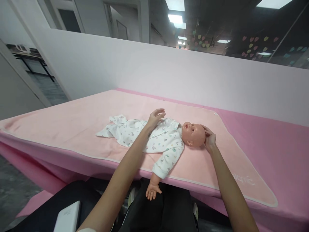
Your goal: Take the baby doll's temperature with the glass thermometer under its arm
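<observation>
On a pink mat [79,122] lies a baby doll [193,133] on its back, its head to the right and its mouth open. It wears a white printed romper [169,141] whose empty-looking legs trail to the left. One doll arm hangs over the table's near edge. My left hand [156,118] is over the doll's chest, fingers loosely curved and apart; whether it touches the cloth is unclear. Against the crown of the doll's head rests my right hand [210,138], its fingers partly hidden behind the head.
Pink cloth [272,141] covers the table under the mat. A white partition [193,74] with dark glass above stands along the far side. Below the near edge, a white flat device [67,217] lies on a dark surface at the left.
</observation>
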### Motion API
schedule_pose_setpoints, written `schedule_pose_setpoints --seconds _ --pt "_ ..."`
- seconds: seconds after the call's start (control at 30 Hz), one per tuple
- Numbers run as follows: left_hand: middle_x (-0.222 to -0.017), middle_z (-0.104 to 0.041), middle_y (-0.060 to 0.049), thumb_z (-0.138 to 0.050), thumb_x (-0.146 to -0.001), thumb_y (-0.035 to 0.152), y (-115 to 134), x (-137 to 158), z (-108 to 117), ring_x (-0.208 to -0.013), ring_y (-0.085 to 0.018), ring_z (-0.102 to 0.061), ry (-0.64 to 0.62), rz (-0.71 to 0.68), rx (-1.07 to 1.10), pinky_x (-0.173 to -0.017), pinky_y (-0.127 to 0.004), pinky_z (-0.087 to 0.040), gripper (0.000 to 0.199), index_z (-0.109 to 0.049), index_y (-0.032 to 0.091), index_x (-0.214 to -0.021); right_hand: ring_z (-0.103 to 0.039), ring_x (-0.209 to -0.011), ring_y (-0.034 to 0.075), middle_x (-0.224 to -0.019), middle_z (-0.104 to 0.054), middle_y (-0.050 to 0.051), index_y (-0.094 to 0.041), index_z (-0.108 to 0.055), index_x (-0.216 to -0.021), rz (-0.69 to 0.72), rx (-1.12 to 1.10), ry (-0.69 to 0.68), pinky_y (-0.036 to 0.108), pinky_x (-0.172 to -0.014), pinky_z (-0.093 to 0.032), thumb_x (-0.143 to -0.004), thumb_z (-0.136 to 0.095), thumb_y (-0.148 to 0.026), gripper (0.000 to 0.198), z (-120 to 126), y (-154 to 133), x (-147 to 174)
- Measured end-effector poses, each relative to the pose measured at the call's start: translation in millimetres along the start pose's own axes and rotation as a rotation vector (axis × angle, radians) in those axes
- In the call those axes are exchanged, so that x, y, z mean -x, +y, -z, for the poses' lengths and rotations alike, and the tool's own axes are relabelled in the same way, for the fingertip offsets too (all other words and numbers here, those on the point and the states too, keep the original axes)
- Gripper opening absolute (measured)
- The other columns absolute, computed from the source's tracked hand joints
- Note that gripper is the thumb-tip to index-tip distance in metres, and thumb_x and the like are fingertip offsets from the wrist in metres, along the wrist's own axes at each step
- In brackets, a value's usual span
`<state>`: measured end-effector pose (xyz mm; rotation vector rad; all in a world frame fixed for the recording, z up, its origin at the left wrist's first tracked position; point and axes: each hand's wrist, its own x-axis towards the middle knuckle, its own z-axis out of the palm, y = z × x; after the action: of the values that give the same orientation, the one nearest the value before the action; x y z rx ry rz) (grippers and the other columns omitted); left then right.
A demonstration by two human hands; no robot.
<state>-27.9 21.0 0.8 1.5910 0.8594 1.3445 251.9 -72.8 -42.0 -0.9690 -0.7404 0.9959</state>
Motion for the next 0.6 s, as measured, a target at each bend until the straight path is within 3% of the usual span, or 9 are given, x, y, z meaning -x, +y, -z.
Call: schedule_pose_setpoints --seconds 0.07,0.13,0.27,0.37,0.43,0.5,0.6 --pt "-0.095 -0.060 -0.006 -0.063 -0.065 0.040 7 7 -8 -0.055 -0.007 -0.047 -0.225 0.024 -0.038 -0.050 -0.021 -0.037 0.046 -0.059 0.016 -0.104 -0.062 -0.084 0.021 -0.089 -0.069 0.005 -0.016 -0.067 -0.083 0.012 0.016 0.004 0.033 -0.076 -0.045 -0.057 -0.058 -0.024 0.028 -2 -1 3" --pt "-0.080 -0.061 -0.003 -0.065 -0.063 0.037 13 14 -16 -0.052 -0.006 -0.043 -0.432 0.016 -0.210 -0.048 -0.020 -0.032 0.038 -0.065 0.015 -0.093 -0.061 -0.085 0.022 -0.090 -0.069 0.005 -0.016 -0.067 -0.083 0.019 0.048 -0.006 0.033 -0.075 -0.046 -0.060 -0.056 -0.026 0.027 -4 -1 5" --pt "-0.075 -0.062 -0.003 -0.061 -0.066 0.033 19 23 -24 -0.055 -0.008 -0.041 -0.565 -0.032 -0.447 -0.051 -0.021 -0.030 0.026 -0.070 0.016 -0.084 -0.061 -0.083 0.020 -0.087 -0.069 0.005 -0.016 -0.067 -0.081 0.087 0.109 0.016 0.032 -0.075 -0.045 -0.058 -0.056 -0.025 0.027 -1 -3 2" --pt "-0.071 -0.061 -0.002 -0.064 -0.062 0.031 17 24 -23 -0.054 -0.009 -0.041 -0.579 -0.023 -0.417 -0.051 -0.022 -0.030 0.029 -0.070 0.015 -0.085 -0.060 -0.085 0.019 -0.084 -0.068 0.003 -0.017 -0.066 -0.081 0.223 0.170 0.033 0.032 -0.080 -0.043 -0.056 -0.056 -0.022 0.028 1 -11 0" --pt "-0.061 -0.058 -0.001 -0.064 -0.062 0.035 13 20 -20 -0.052 -0.009 -0.041 -0.523 0.041 -0.348 -0.051 -0.022 -0.030 0.028 -0.070 0.013 -0.079 -0.060 -0.086 0.019 -0.084 -0.068 0.003 -0.018 -0.066 -0.081 0.335 0.243 0.011 0.034 -0.084 -0.042 -0.058 -0.053 -0.021 0.027 -5 -20 1" --pt "-0.057 -0.056 -0.001 -0.063 -0.063 0.039 6 15 -17 -0.054 -0.011 -0.045 -0.409 0.134 -0.226 -0.053 -0.023 -0.032 0.029 -0.069 0.012 -0.072 -0.060 -0.087 0.020 -0.085 -0.067 0.003 -0.018 -0.065 -0.080 0.450 0.388 -0.047 0.035 -0.085 -0.042 -0.061 -0.050 -0.021 0.024 -22 -33 6" --pt "-0.059 -0.059 -0.002 -0.062 -0.064 0.041 -2 6 -11 -0.059 -0.014 -0.050 -0.249 0.265 -0.015 -0.057 -0.024 -0.036 0.030 -0.066 0.011 -0.067 -0.058 -0.093 0.019 -0.091 -0.066 0.004 -0.019 -0.064 -0.078 0.627 0.734 -0.181 0.033 -0.087 -0.041 -0.068 -0.047 -0.019 0.021 -67 -51 13"
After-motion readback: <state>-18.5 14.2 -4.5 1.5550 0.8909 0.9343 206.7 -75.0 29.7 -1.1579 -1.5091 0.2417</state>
